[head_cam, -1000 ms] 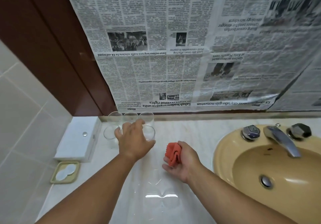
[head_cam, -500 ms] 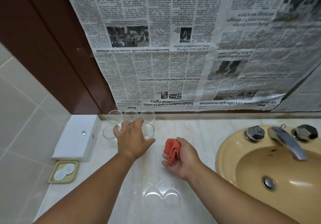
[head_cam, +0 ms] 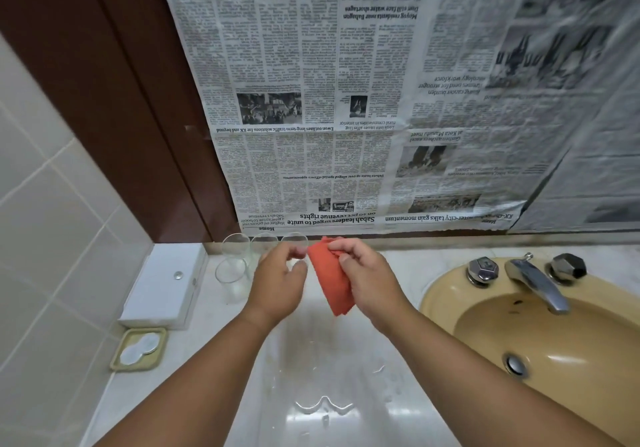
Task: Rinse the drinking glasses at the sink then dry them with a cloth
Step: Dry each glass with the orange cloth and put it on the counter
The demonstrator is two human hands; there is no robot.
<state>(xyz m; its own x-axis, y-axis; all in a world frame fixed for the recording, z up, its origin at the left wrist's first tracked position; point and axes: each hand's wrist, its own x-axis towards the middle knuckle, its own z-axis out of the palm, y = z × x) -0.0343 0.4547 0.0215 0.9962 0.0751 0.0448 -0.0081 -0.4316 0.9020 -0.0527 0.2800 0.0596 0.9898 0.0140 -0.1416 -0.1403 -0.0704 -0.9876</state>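
My left hand point(head_cam: 277, 282) was up over the counter point(head_cam: 311, 384), back of the hand facing me, fingers curled in toward the thumb. It sat right in front of the glasses, and I could not tell whether those fingers had hold of one or were just hooked in the air; the hand itself hid the spot. Beside it, my right hand point(head_cam: 367, 273) had the red cloth point(head_cam: 329, 282): thumb and fingertips pinched its top edge, and the rest hung down loose between my two hands, above the counter.

And the glasses, there they were! Three glasses point(head_cam: 235, 244) stood upright in a row at the back against the wall, just under the bottom edge of the newspaper point(head_cam: 346, 117); the right-hand one showed only its rim above my left knuckles. A front glass point(head_cam: 230, 282) stood upright just ahead of that row, immediately left of my left hand.

Left of the glasses lay a white box point(head_cam: 162, 283), and nearer to me a soap dish point(head_cam: 138, 349) with round white pieces in it. Water lay in streaks and drops on the counter between my forearms. Off to my right was the beige sink point(head_cam: 446, 294), its tap point(head_cam: 535, 282) pointing into the bowl between two knobs, well apart from the glasses.
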